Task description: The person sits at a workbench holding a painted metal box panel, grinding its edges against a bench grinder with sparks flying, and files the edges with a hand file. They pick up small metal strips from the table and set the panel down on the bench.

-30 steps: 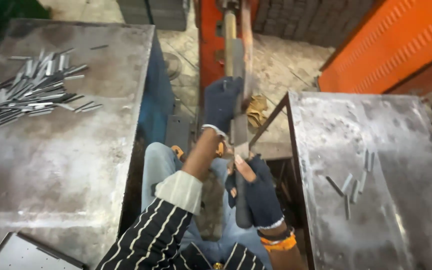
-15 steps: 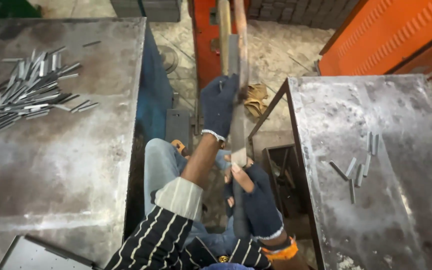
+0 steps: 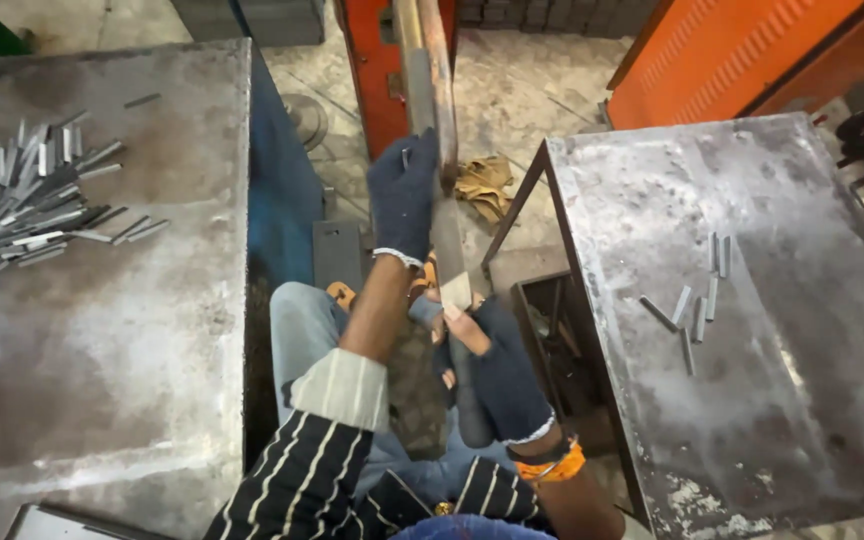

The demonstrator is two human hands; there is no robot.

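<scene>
Left table (image 3: 102,380): grey, stained metal top; a heap of short metal strips (image 3: 27,215) lies by its left edge, with one stray strip (image 3: 142,100) near the far edge
Right table (image 3: 802,400): scuffed steel top; a few cut metal pieces (image 3: 697,305) lie loose near its middle
Floor: a crumpled tan rag (image 3: 484,185) lies between the tables
Background: orange metal panel (image 3: 742,50) beyond the right table's far edge

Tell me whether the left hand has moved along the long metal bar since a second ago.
Cannot tell. The left hand grips the long metal bar at about the same spot before the orange machine; the camera itself shifted.
</scene>
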